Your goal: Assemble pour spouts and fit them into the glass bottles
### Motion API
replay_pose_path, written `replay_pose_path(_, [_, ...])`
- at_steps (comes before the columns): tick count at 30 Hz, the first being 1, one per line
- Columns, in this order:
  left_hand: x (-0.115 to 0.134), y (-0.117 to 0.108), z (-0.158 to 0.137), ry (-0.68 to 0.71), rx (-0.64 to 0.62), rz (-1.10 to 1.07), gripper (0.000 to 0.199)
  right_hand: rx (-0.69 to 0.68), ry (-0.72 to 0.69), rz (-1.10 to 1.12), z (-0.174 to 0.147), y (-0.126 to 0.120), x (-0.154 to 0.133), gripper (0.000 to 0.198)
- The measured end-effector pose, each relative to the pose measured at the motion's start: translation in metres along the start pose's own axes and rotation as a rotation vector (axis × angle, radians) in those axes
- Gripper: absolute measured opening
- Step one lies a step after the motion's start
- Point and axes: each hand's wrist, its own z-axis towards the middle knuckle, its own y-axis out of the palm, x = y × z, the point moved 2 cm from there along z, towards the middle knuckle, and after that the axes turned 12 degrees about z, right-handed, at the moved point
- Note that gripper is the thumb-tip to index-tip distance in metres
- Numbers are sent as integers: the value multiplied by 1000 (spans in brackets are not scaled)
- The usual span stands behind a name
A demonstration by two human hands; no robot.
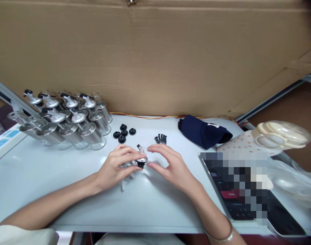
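A silver pouring spout (142,157) with a black ribbed stopper underneath and a small black tip is pinched between the thumb and fingers of my left hand (122,159). It is held roughly upright above the table. Just to its right is my right hand (168,160), thumb and fingers apart around a gap, holding nothing. Beyond my left hand lie several black rubber stoppers (124,132) in a cluster. Several small black strip-like pieces (161,139) lie behind my right hand. Clear or pale small parts (125,185) are partly hidden under my left hand.
At the left stand several glass-and-steel bottles (90,132), some with silver spouts (57,116) on or among them. A power strip (6,139) runs along the left edge. A navy cap (203,131), a dotted cream tumbler (243,141) and a tablet-like screen (237,204) are at the right.
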Motion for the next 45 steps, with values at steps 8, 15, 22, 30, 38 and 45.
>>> replay_pose_path(8, [-1,5,0,35,-36,17,25,-262,306,-539,-3,3,26,37])
replay_pose_path(15, [-1,5,-2,35,-39,12,26,-265,380,-546,-1,5,25,28])
replay_pose_path(22, [2,4,0,-6,-77,11,24,-210,457,-488,5,-1,29,12])
replay_pose_path(30, [0,8,-4,-135,-94,-149,26,-158,575,-441,4,0,28,27])
replay_pose_path(38, [-6,16,-14,-362,-215,-241,73,217,565,776,5,0,13,10])
replay_pose_path(45, [-4,15,-12,-207,-206,-167,74,175,801,1291,5,6,8,22])
